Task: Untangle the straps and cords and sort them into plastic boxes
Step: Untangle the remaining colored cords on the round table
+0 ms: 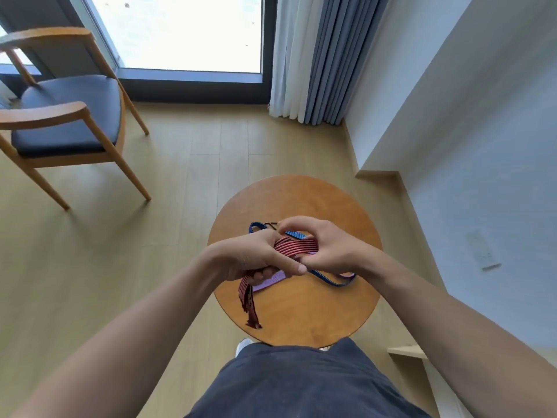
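Left hand point(256, 259) and right hand point(327, 245) both grasp the red strap point(297, 247), stretched sideways between them, mid-frame.

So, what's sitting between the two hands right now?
In the head view, the red striped strap bridges the left hand and right hand, both gripping it; a blue strap shows just behind.

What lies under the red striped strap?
Beneath the red striped strap show a lilac strap and a blue strap. The left hand and right hand cover their tangle.
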